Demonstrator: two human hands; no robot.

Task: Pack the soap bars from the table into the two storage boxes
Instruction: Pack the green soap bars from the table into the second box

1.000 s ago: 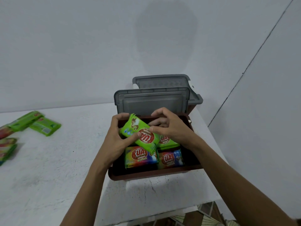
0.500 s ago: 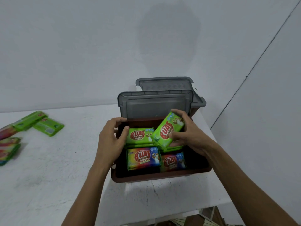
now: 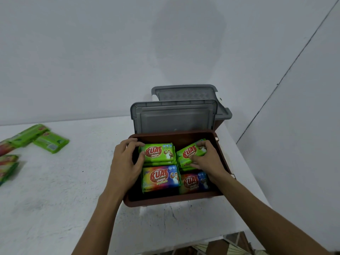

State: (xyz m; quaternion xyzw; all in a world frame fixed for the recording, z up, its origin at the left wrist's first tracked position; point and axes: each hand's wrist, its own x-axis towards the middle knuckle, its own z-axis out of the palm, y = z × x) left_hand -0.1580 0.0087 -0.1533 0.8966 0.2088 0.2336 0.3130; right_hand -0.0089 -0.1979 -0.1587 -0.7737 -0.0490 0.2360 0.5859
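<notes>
In the brown storage box [image 3: 165, 201] the right hand [image 3: 207, 162] pinches a tilted green soap bar [image 3: 191, 153] — best pressed flat beside the level green bar [image 3: 158, 153], which the left hand [image 3: 125, 166] grips steady.

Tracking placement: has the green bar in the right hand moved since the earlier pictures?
Yes. The green bar sank from overlapping the lid to below the box rim.

White table [image 3: 64, 199], surface scuffed. Brown storage box [image 3: 165, 199] stands near right; second box [image 3: 223, 115] just behind it, far right. Loose soap bars [image 3: 50, 142] lie far left.
</notes>
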